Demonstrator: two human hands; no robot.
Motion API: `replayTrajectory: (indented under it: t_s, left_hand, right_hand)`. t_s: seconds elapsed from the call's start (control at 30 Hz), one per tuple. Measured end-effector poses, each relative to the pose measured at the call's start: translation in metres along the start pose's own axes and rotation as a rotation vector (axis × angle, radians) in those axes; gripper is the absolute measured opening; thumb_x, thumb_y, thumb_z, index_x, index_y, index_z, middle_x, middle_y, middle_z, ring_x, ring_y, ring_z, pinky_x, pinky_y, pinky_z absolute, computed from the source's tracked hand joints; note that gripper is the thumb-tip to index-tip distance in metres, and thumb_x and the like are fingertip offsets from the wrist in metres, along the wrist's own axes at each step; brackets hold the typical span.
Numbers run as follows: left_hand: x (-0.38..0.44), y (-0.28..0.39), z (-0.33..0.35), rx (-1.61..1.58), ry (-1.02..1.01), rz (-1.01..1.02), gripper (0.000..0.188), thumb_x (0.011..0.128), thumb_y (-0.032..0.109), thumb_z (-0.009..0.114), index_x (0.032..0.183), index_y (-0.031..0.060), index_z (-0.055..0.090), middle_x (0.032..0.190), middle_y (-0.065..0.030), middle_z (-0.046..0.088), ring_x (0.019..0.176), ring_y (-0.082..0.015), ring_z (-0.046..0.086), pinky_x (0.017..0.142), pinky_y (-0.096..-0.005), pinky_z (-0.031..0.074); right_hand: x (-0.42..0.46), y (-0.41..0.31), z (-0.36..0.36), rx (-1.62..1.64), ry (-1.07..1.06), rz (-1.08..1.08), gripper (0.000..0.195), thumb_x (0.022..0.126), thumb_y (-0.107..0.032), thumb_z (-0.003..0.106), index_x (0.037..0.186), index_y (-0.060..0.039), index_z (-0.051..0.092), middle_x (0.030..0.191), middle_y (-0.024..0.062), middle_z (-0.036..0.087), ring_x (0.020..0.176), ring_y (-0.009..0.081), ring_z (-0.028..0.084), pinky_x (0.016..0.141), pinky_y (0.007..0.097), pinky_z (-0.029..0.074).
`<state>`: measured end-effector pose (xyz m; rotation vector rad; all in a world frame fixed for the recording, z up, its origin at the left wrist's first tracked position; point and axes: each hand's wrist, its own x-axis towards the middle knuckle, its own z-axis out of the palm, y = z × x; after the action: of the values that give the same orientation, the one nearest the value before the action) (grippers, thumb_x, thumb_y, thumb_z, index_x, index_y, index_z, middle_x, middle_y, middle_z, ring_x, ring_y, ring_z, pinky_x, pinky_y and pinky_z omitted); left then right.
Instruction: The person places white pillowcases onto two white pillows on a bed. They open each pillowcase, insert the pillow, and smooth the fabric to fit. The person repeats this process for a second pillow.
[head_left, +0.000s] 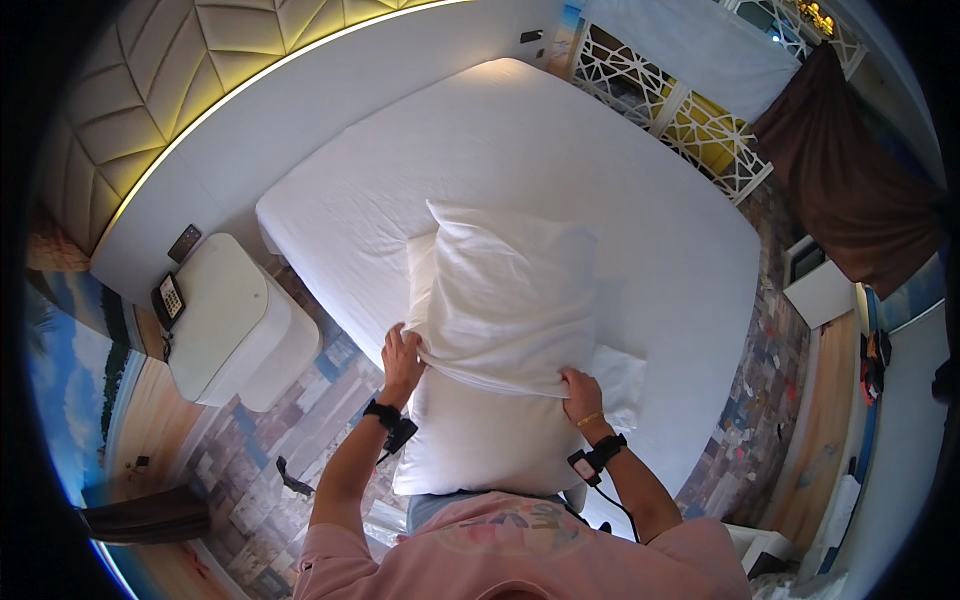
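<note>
A white pillow (487, 435) lies at the bed's near edge against my body, its far part inside a white pillowcase (517, 292). My left hand (403, 360) pinches the left corner of the case's open hem, and my right hand (582, 394) grips the same hem at the right. The case stretches away from me over the bed, wrinkled, with a pointed far left corner. Beneath it, another white pillow or cloth (421, 274) shows at the left. A folded white cloth (621, 386) lies just right of the case, near my right hand.
The bed with a white sheet (637, 202) spreads ahead. At the left stands a white bedside table (225, 315) with a telephone (169, 300). A black item (292, 477) lies on the patterned floor. A lattice screen (622, 75) and brown cloth (840, 180) are at the upper right.
</note>
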<state>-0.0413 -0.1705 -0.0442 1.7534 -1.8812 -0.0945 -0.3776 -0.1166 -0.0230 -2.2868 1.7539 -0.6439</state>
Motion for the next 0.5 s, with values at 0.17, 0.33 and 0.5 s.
replayTrajectory:
  t_s: [0.17, 0.33, 0.5]
  left_hand:
    - [0.022, -0.032, 0.035, -0.138, -0.157, -0.377, 0.027, 0.073, 0.0, 0.046, 0.099, 0.0059, 0.05, 0.091, -0.0166, 0.057, 0.084, -0.0336, 0.056, 0.068, -0.0414, 0.045]
    - [-0.001, -0.056, 0.036, 0.242, -0.495, -0.177, 0.018, 0.082, 0.015, 0.037, 0.082, 0.0082, 0.054, 0.074, -0.0169, 0.06, 0.073, -0.0336, 0.059, 0.063, -0.0451, 0.045]
    - [-0.099, -0.032, -0.006, 0.183, -0.759, 0.127, 0.023, 0.081, 0.023, 0.038, 0.088, 0.0086, 0.054, 0.072, -0.0121, 0.062, 0.065, -0.0283, 0.061, 0.054, -0.0419, 0.044]
  right_hand:
    - [-0.025, -0.018, -0.024, 0.047, -0.164, -0.222, 0.011, 0.067, -0.006, 0.05, 0.078, -0.0067, 0.048, 0.063, 0.0107, 0.053, 0.062, 0.0307, 0.053, 0.058, 0.0399, 0.041]
    - [-0.039, 0.004, -0.024, 0.001, -0.145, -0.24, 0.009, 0.068, -0.008, 0.05, 0.077, -0.0068, 0.05, 0.062, 0.0102, 0.052, 0.06, 0.0297, 0.052, 0.058, 0.0392, 0.041]
    - [-0.029, 0.005, -0.018, -0.032, -0.036, -0.216, 0.017, 0.067, -0.009, 0.053, 0.084, -0.0082, 0.051, 0.065, 0.0094, 0.053, 0.063, 0.0281, 0.053, 0.059, 0.038, 0.041]
